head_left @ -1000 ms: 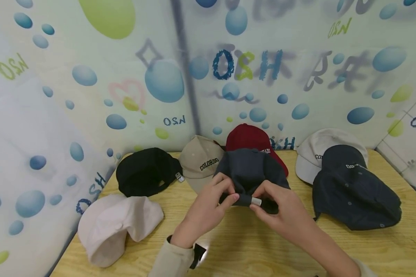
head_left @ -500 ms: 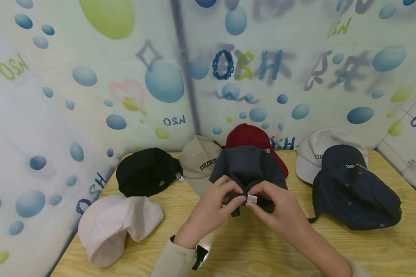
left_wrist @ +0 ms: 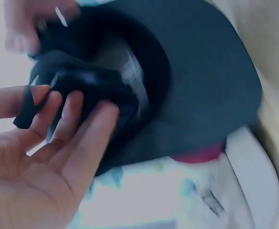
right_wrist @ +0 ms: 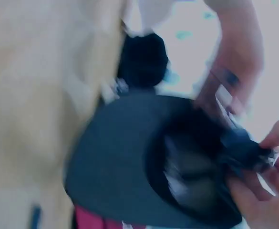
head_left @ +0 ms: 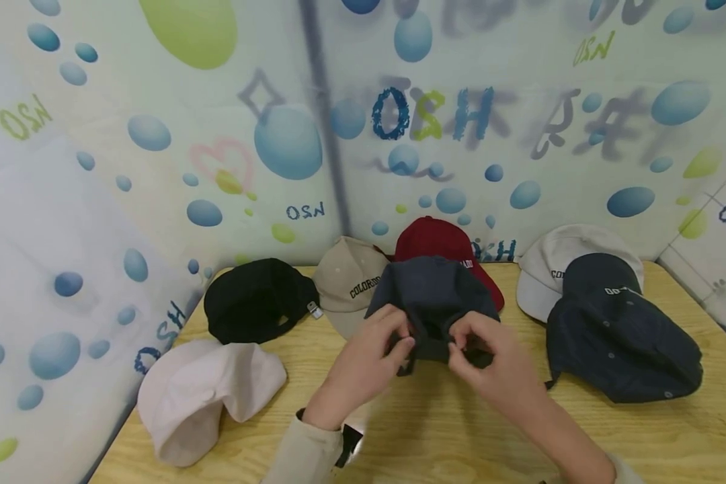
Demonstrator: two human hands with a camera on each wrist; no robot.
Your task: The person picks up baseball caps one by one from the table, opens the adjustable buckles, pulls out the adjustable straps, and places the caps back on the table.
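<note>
Both hands hold a dark navy baseball cap (head_left: 435,289) above the table, its back opening turned toward me. My left hand (head_left: 372,356) pinches the back strap (head_left: 431,350) at its left side, and a loose strap end (left_wrist: 27,112) hangs by those fingers in the left wrist view. On the other side, the curled thumb and fingers of my right hand (head_left: 502,366) pinch the strap's right end. The stiff brim (right_wrist: 115,162) and the hollow inside show in the right wrist view, which is blurred. The strap's metal buckle is hidden by the fingers in the head view.
Other caps stand around on the wooden table (head_left: 435,430): black (head_left: 248,299) and pale pink (head_left: 199,396) at left, beige (head_left: 347,275) and dark red (head_left: 429,236) behind the held cap. At right, a second navy cap (head_left: 623,343) overlaps a light grey one (head_left: 535,286).
The hands came together at the strap, then moved apart, leaving a stretch of strap between them. The silver buckle that showed at the right fingertips is now covered. The other caps have not moved.
</note>
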